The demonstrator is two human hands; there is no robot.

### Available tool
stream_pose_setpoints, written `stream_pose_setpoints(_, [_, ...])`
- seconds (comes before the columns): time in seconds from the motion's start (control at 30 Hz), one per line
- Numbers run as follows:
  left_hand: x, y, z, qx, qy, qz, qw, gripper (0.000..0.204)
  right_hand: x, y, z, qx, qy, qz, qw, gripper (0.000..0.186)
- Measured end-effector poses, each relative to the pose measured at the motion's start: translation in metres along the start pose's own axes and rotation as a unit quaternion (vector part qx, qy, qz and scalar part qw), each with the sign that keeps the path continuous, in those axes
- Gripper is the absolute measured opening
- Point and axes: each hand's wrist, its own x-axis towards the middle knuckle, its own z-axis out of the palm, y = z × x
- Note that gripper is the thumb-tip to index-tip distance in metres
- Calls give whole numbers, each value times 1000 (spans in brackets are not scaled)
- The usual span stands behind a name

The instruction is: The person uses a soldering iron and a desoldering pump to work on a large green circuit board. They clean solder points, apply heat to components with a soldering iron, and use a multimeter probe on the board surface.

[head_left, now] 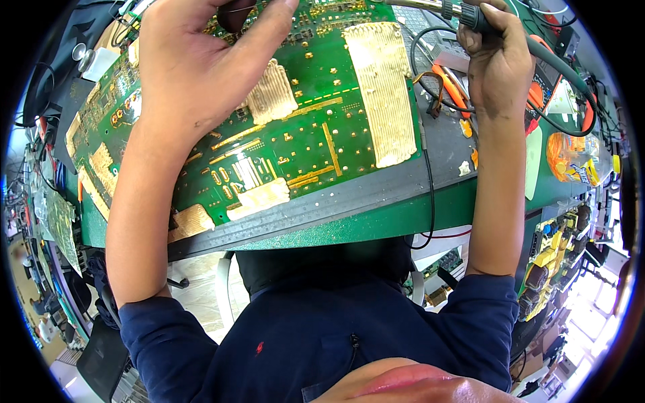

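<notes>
The right hand [494, 64] is closed around the dark handle of a corded tool [476, 19], whose metal barrel points left across the top of the view, its end past the right corner of the circuit board [329, 80]. The left hand [201, 74] lies above the board's left half, thumb spread toward the right; a dark rounded thing [235, 16] shows between thumb and fingers, but the fingertips run out of view, so I cannot tell whether they clamp it.

The board, green with pale ridged patches, lies on a dark grey mat [447, 174] over a green tabletop [376, 228]. The left hand and wrist hide part of it. Between the board and the right forearm, a thin black cable [431, 195] hangs over the mat's edge, with an orange-handled tool [451, 84] near the right wrist. Farther right are a clear bottle [571, 160] with orange and yellow on it and, lower, a 2nd board [554, 258] crowded with yellow parts. A small clear jar [101, 65] stands at upper left.

Both forearms rise from navy sleeves: the left leans inward toward the board, the right is nearly straight up, its wrist bent so the knuckles face the upper edge.
</notes>
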Motion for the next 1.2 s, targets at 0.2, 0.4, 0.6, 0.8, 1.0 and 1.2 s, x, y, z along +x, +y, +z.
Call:
stream_pose_setpoints(0.2, [-1, -3, 2, -24, -7, -25, 999, 3, 4, 2, -6, 7, -25, 4, 1000, 6])
stream_pose_setpoints(0.4, [0, -2, 3, -25, 5, -23, 999, 4, 5, 3, -9, 3, -34, -3, 999, 6])
stream_pose_setpoints(0.6, [-2, -13, 6, 52, 57, 77, 994, 2, 6, -1, -8, -40, -39, -13, 998, 10])
stream_pose_setpoints(0.8, [-2, -24, 11, 118, 62, 27, 991, 7, 11, 6, -12, 8, -27, 45, 999, 12])
stream_pose_setpoints(1.0, [-2, -6, 9, 181, 32, -78, 980, 14, 20, 12, -30, 12, -117, 40, 992, 11])
stream_pose_setpoints(1.2, [-3, -26, 13, 119, 9, -110, 987, 20, 19, 10, -22, -12, -61, 80, 995, 14])
